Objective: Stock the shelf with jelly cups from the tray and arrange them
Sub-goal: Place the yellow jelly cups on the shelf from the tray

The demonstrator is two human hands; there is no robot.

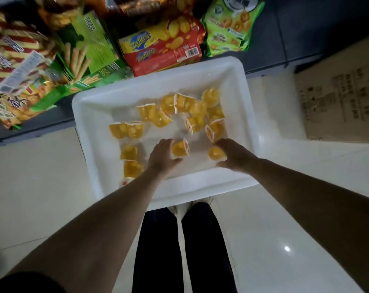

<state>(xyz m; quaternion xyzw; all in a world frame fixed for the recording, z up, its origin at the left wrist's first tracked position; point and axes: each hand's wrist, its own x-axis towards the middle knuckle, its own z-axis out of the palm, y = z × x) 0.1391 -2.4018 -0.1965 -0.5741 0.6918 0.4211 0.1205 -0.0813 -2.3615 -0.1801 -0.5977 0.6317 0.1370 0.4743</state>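
We see both forearms reaching down into the white tray (88, 115) on the floor, left hand (161, 158) spread wide beside a tipped jelly cup (180, 148), right hand (234, 154) curled over another cup (215, 153), grip unclear.

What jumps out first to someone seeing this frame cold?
The white tray on the pale floor, scattered with yellow jelly cups, mostly toward its far right. Both hands reach into its near side: the left hand beside a tipped cup, the right hand curled round another cup. Bright snack packs crowd the shelf beyond.
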